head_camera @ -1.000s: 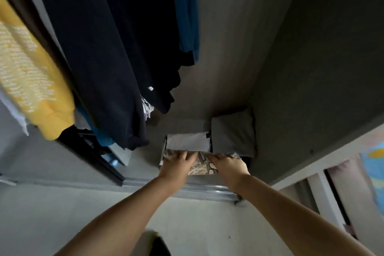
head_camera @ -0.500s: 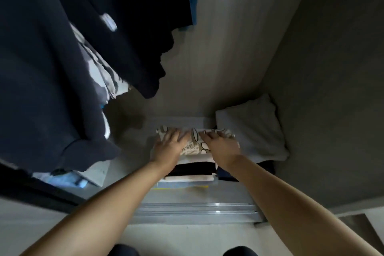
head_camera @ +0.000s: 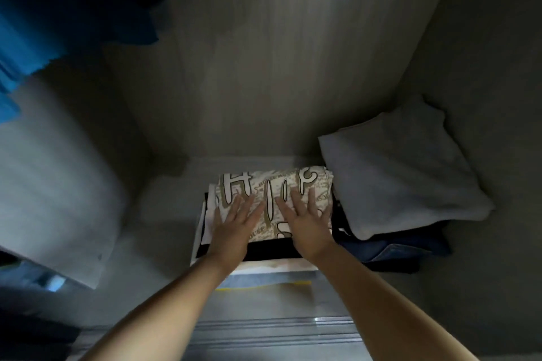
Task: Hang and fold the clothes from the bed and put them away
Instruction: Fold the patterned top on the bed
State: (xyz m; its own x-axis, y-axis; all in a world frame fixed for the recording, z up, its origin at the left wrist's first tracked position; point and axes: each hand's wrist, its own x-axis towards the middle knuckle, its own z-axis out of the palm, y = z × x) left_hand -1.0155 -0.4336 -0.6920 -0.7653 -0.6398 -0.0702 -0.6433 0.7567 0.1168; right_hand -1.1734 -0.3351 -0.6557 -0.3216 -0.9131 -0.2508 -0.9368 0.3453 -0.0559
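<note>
Both hands, left (head_camera: 234,228) and right (head_camera: 308,223), lie flat with fingers straight on the folded printed shirt (head_camera: 272,193), topping a stack in the wardrobe beside a grey pile (head_camera: 404,173). Soft, light cloth; likely best held by its folded edges.

My left hand (head_camera: 234,227) and right hand (head_camera: 308,221) lie flat, fingers straight, pointing to twelve o'clock, forearms stretched forward side by side.
</note>
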